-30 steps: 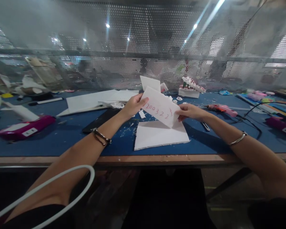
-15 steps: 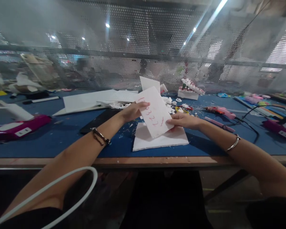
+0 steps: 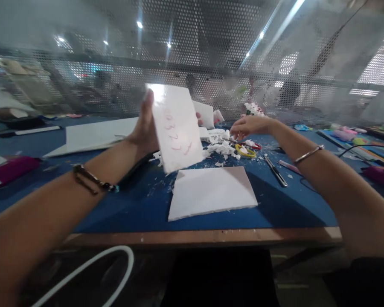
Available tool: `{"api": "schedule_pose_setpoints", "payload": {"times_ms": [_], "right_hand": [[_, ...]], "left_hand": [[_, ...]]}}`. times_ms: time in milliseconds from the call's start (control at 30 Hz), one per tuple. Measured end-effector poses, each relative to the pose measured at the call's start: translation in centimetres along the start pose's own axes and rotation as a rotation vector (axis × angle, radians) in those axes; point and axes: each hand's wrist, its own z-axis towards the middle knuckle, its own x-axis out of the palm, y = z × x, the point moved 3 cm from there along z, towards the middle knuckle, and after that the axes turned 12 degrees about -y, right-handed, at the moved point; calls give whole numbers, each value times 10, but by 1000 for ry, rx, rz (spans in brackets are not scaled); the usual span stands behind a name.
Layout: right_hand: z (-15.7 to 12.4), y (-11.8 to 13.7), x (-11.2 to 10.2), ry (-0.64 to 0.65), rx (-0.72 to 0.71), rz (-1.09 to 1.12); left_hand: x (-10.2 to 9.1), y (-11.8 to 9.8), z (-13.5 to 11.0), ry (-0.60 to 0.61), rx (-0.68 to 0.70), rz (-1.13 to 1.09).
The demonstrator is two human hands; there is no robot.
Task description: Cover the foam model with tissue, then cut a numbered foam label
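Observation:
My left hand (image 3: 144, 128) grips a white board piece (image 3: 178, 134) by its left side, holding it raised and tilted above the table. Red handwritten digits run down its face. Reaching to the right, my right hand (image 3: 251, 126) hovers at a heap of white scraps (image 3: 222, 148), its fingers loosely bent and apart, with nothing visible in them. Just below that hand lie scissors with yellow and red handles (image 3: 245, 151). A second white board piece (image 3: 213, 189), thick-edged, lies flat on the blue table near the front edge.
A utility knife (image 3: 275, 171) and a pink pen-like stick (image 3: 289, 166) lie to the right. Large white sheets (image 3: 97, 134) are at the left, near a purple object (image 3: 13, 172). A perforated metal screen (image 3: 224, 47) stands behind. A white cable (image 3: 115, 256) loops in front.
My right hand has let go of the written board piece and moved up and away to the scraps. My left hand has lifted the piece leftward, uncovering the flat board below.

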Motion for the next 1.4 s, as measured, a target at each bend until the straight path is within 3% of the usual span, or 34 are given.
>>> {"api": "schedule_pose_setpoints", "payload": {"times_ms": [67,200,400,500,667,767,833,967,1067,1200,1267,1400], "right_hand": [[33,-13,-23,-110,115,-311],[94,-27,-37,-217,246,-552],[161,-41,-2,-347,194,-541],[186,-53,15,-414,173,-490],[214,-57,33,-453,93,-449],[217,-45,37,-505,-1,-472],[212,-31,37,-551,-95,-492],[188,5,28,-655,-337,-541],[162,28,17,-703,-487,-589],[132,45,-1,-789,-598,-641],[122,51,-7,-861,-620,-649],[115,60,-11,-1016,-669,-615]], "left_hand": [[-14,-5,14,-34,-6,24],[-39,-7,46,-27,-37,3],[-48,2,78,12,-87,-9],[-52,-6,90,58,-64,41],[-64,-27,125,81,-72,377],[-64,-25,146,28,-55,676],[-59,-19,156,-11,-17,718],[-47,-2,156,105,-99,458],[-48,10,147,211,-204,314],[-56,28,137,147,-301,197],[-55,33,136,105,-279,135],[-39,32,138,136,-207,33]]}}
